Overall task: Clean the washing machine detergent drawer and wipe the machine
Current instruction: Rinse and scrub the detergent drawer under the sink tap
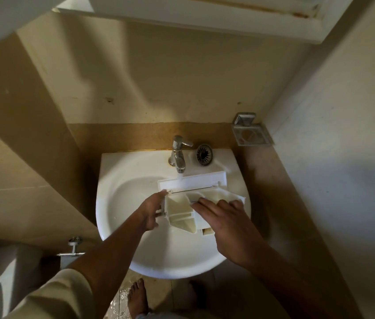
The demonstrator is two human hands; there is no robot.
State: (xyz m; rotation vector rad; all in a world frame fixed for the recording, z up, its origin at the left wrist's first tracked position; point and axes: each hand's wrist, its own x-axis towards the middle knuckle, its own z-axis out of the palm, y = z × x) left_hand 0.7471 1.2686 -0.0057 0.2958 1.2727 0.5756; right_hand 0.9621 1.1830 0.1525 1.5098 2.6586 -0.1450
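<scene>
A white detergent drawer (192,184) with cream compartments lies across the white wash basin (122,180), its front panel toward the wall under the tap (177,153). Water runs from the tap onto the panel. My left hand (151,210) grips the drawer's left side wall. My right hand (225,223) rests on the drawer's right half, fingers spread flat over the compartments, with a pale cloth (224,195) partly showing beyond the fingers. Whether the fingers pinch the cloth is hidden.
A metal drain strainer (204,154) sits on the basin rim right of the tap. A metal soap holder (251,131) is fixed in the wall corner. A valve (74,246) stands low on the left. My bare foot (137,298) is on wet floor tiles.
</scene>
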